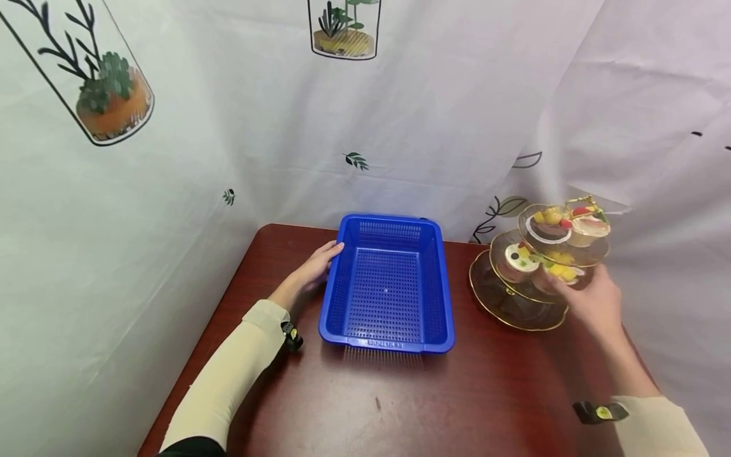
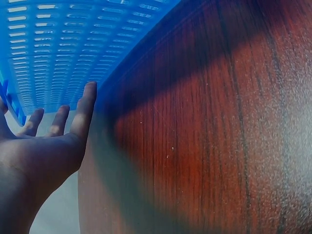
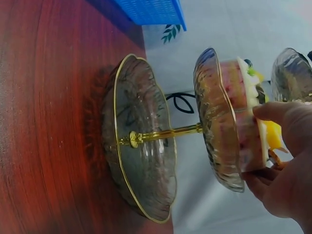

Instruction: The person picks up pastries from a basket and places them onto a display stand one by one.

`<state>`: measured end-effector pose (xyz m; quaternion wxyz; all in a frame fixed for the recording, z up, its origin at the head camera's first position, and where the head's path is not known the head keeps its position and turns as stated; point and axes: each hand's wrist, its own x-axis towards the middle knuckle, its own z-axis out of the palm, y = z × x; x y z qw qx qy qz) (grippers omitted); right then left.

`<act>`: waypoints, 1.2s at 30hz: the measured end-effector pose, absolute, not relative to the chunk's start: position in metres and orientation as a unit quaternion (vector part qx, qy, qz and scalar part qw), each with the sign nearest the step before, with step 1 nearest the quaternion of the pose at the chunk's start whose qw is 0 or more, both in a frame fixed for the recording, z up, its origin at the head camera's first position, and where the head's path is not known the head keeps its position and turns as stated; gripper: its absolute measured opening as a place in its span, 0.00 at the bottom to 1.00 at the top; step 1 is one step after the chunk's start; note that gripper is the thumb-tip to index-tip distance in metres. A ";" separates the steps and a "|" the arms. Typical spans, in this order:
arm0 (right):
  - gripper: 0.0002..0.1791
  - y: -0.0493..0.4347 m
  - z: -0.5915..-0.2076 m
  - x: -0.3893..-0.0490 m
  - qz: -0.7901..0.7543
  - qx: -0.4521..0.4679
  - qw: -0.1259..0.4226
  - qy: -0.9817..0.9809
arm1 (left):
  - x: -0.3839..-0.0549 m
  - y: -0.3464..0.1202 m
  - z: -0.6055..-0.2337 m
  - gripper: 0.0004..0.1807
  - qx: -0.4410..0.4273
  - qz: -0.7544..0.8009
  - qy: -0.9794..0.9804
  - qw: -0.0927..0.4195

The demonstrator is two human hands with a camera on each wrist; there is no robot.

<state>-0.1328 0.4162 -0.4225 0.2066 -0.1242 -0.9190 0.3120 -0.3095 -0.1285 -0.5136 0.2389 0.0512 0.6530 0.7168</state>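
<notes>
My left hand [image 1: 314, 265] holds the left rim of a blue plastic basket [image 1: 332, 298], its fingers against the slotted outer wall in the left wrist view. At the right stands a three-tier glass cake stand [image 1: 492, 293] with gold edges. My right hand [image 1: 594, 301] reaches to its middle tier and grips a small round fruit cake [image 3: 249, 139] with yellow pieces on top, thumb on one side and fingers on the other. Beside it on that tier is another small cake [image 1: 520, 260] with a white top. Two more fruit-topped cakes, one dark [image 1: 545, 230] and one pale [image 1: 589, 230], sit on the top tier.
Both the basket and the stand are on a dark red-brown wooden table [image 1: 377, 406]. White cloth [image 1: 274, 139] printed with plants hangs close behind the table and along its sides. The stand's gold pole [image 3: 165, 134] shows between its lower tiers.
</notes>
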 end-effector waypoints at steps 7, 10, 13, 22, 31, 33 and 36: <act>0.44 0.417 -0.421 -0.127 0.301 -0.100 0.174 -0.932 | -0.311 -0.131 -0.515 0.32 0.053 0.716 0.653 0.240; 0.45 0.418 -0.420 -0.123 0.295 -0.091 0.163 -0.937 | -0.311 -0.132 -0.514 0.33 0.054 0.716 0.653 0.241; 0.47 0.417 -0.417 -0.119 0.292 -0.087 0.160 -0.939 | -0.311 -0.132 -0.513 0.32 0.054 0.716 0.653 0.241; 0.45 0.403 -0.416 -0.096 0.282 -0.118 0.154 -0.940 | -0.312 -0.132 -0.511 0.38 0.049 0.676 0.700 0.225; 0.39 0.368 -0.418 -0.085 0.272 -0.097 0.179 -0.941 | -0.306 -0.130 -0.504 0.35 0.027 0.663 0.724 0.188; 0.38 0.357 -0.416 -0.085 0.281 -0.079 0.193 -0.937 | -0.306 -0.128 -0.500 0.33 0.020 0.660 0.735 0.157; 0.35 0.338 -0.412 -0.088 0.299 -0.034 0.214 -0.929 | -0.306 -0.125 -0.491 0.31 0.023 0.636 0.766 0.092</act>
